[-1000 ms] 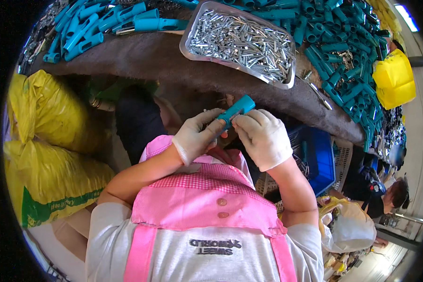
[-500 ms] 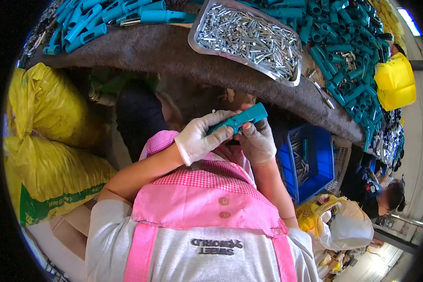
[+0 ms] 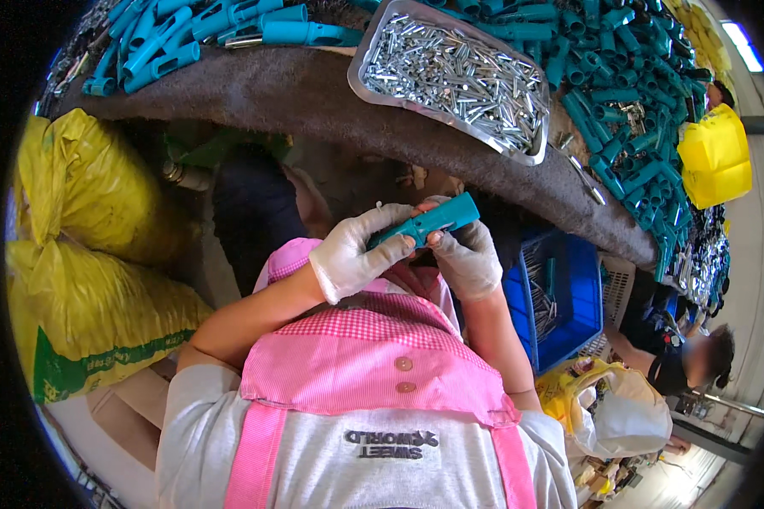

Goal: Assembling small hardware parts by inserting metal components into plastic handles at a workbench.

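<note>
A teal plastic tube [image 3: 437, 218] with a cut-out in its side is held tilted in front of my chest. My left hand [image 3: 356, 253], in a white glove with bare fingertips, wraps round its lower left end. On its other side my gloved right hand [image 3: 469, 261] grips it, thumb pressed near the middle. Whether a small part sits between the fingers cannot be made out. Beyond the hands, on the dark fabric-covered table edge [image 3: 272, 93], stands a metal tray [image 3: 361, 85] full of short silver pins [image 3: 458, 76].
Teal tubes are heaped at the far right [image 3: 628, 110] and far left [image 3: 161, 51]. A blue crate [image 3: 569, 314] with metal rods stands right of my arm. Yellow sacks [image 3: 102, 297] fill the left side. Another person [image 3: 671, 356] is at the right, near a white-yellow bag [image 3: 620, 416].
Both hands still hold the teal tube, which has shifted slightly left and down and tilts a little less. The right thumb has moved slightly left along it.
</note>
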Motion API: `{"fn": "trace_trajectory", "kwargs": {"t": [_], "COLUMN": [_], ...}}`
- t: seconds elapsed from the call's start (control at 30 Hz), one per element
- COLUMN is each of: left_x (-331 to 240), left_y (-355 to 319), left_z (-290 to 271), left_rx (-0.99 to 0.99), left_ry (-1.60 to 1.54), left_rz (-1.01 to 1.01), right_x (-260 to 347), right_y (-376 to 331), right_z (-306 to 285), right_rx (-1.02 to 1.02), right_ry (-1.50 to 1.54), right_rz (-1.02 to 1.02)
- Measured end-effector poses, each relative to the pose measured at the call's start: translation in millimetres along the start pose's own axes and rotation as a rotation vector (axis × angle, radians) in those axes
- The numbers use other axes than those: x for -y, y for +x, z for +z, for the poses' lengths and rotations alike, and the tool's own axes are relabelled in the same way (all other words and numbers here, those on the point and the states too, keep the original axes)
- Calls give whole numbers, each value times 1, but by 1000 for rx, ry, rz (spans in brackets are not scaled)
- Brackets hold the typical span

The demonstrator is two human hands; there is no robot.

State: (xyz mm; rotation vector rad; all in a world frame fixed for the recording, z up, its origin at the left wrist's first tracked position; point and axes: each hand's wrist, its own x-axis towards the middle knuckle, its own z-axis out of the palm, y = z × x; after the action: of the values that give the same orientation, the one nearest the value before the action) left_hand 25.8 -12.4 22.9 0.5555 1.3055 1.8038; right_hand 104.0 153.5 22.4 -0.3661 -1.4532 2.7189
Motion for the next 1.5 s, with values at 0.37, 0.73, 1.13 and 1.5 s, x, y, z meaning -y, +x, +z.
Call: {"fn": "trace_trajectory", "kwargs": {"t": [0.37, 0.73, 1.13, 1.5], "left_x": [-4, -29, -38, -38], "left_y": [-9, 0, 17, 14], "left_z": [-21, -23, -53, -47], "left_rx": [40, -373, -152, -165], "left_ry": [672, -366, -814, -724], "left_rz": [235, 64, -204, -170], "right_x": [40, 79, 95, 96], "right_y": [17, 100, 186, 176], "right_z": [14, 45, 49, 49], "right_rx": [52, -83, -71, 8], "right_ry": [-235, -1033, -1999, -1979], "right_rz": [63, -361, -243, -414]}}
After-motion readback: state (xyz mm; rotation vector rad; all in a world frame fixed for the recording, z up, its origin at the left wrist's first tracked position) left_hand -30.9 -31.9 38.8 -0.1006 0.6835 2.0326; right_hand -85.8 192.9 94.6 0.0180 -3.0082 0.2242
